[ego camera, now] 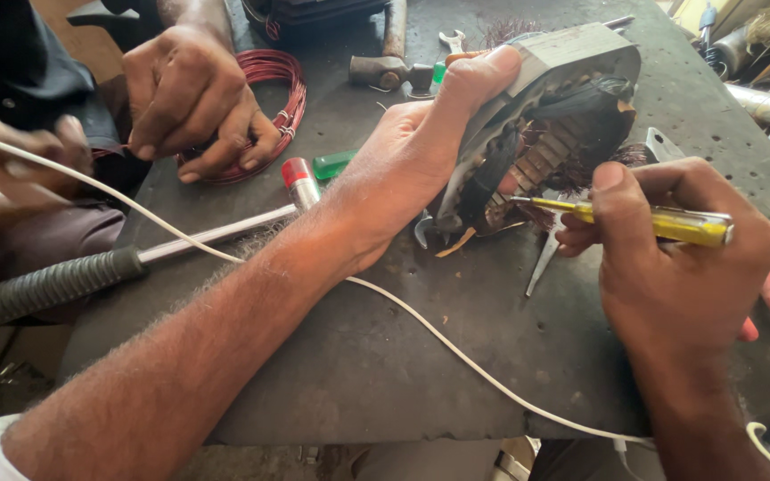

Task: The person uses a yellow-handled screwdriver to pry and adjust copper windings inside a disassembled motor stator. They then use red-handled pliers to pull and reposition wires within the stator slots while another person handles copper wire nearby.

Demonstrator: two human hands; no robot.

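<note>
Grey cast metal forms the shell of the motor stator [572, 67], which is standing tilted on edge at the far middle of the dark, scuffed tabletop [403, 356]. The left hand [421, 151] is gripping its near rim, fingers wrapped over the top edge and thumb pressing the face. The right hand [670, 258], just right of the stator, is pinching a yellow-handled screwdriver [661, 223] between thumb and curled fingers, its thin blade probing the slots where copper windings [550, 151] and black insulation are showing.

Risks, as judged: the blade is working close to the left thumb, so a slip off the hard laminations could jab it. Levering could also nick the wire enamel. The stator is resting on a narrow edge; a loosening grip could let it roll.

Left of the stator, another person's hand [193, 98] is resting on a coil of red wire [274, 107]. A hammer [391, 58] is lying beyond the stator's left side. A white cable [456, 352] is trailing across the tabletop, nearer than the stator, and could snag a forearm.
</note>
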